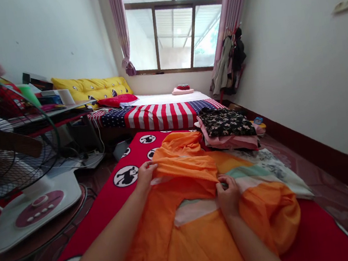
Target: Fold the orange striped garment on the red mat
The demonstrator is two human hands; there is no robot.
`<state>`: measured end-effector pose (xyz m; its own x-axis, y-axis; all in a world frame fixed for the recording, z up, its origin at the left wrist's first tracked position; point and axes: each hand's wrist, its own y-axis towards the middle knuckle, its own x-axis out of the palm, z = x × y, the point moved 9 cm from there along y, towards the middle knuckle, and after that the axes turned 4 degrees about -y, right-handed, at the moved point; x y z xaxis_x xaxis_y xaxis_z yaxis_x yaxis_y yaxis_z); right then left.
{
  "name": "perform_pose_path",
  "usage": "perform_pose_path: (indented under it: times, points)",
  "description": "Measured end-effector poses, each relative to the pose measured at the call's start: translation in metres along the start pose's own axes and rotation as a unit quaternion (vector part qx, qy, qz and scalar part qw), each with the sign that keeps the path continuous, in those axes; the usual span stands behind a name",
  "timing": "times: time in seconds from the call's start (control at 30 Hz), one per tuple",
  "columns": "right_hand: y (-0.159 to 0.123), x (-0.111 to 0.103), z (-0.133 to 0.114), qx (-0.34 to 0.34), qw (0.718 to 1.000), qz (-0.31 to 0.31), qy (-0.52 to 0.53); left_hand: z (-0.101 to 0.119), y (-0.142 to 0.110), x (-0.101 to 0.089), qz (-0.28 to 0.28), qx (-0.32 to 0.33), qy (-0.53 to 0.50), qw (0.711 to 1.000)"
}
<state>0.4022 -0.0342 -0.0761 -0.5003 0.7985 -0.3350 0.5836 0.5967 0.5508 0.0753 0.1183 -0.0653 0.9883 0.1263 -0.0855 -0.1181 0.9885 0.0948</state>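
Note:
An orange garment [191, 214] lies spread over a red blanket [112, 198] printed with black-and-white round figures. My left hand [145, 175] pinches the garment's left upper edge, fingers closed on the cloth. My right hand [228, 192] grips a fold of the same orange cloth near its middle, fingers curled shut. A pale patch with green and white stripes [250, 176] shows under the orange fabric to the right.
A stack of folded clothes, black floral on pink [228, 129], sits beyond the garment. A stars-and-stripes cover [159, 115] lies on the mattress behind. An electric fan [25, 197] stands at left on a round stand. Clothes hang by the window [229, 65].

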Motion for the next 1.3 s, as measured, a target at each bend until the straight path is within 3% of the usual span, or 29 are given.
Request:
perform_pose_path:
  times: [0.13,0.23,0.43,0.57,0.63,0.7,0.83,1.0,1.07,1.17,1.23,1.3]
  points:
    - [-0.002,0.001,0.002,-0.003,0.999,-0.006,-0.035,-0.020,-0.010,-0.011,-0.019,-0.035,0.041,0.998]
    - [-0.004,0.008,0.003,-0.008,0.997,-0.044,-0.064,-0.023,-0.008,-0.013,-0.014,-0.028,0.091,0.995]
    - [-0.007,0.016,-0.003,-0.022,0.990,-0.089,-0.105,0.008,0.006,0.003,-0.010,0.067,0.165,0.984]
    - [-0.007,0.018,-0.006,-0.028,0.987,-0.107,-0.115,0.035,0.000,0.012,0.011,0.145,0.216,0.966]
    - [-0.008,0.020,-0.008,-0.035,0.985,-0.119,-0.122,0.046,-0.009,0.024,0.009,0.195,0.260,0.946]
    - [-0.009,0.021,-0.011,-0.047,0.982,-0.121,-0.134,0.048,-0.020,0.047,-0.032,0.240,0.300,0.922]
    - [-0.009,0.019,-0.019,-0.086,0.975,-0.102,-0.178,0.027,-0.034,0.090,-0.144,0.251,0.328,0.899]
    - [-0.016,0.017,-0.049,-0.174,0.962,-0.081,-0.195,0.002,-0.039,0.102,-0.178,0.240,0.366,0.881]
    - [-0.025,0.029,-0.075,-0.234,0.950,-0.110,-0.173,-0.006,-0.040,0.103,-0.181,0.239,0.404,0.864]
    - [-0.041,0.072,-0.108,-0.290,0.915,-0.231,-0.161,-0.016,-0.040,0.104,-0.188,0.242,0.449,0.839]
    - [-0.043,0.103,-0.112,-0.274,0.892,-0.304,-0.192,-0.020,-0.040,0.106,-0.195,0.245,0.461,0.831]
    - [-0.038,0.125,-0.097,-0.236,0.873,-0.350,-0.246,-0.023,-0.040,0.106,-0.198,0.245,0.466,0.827]
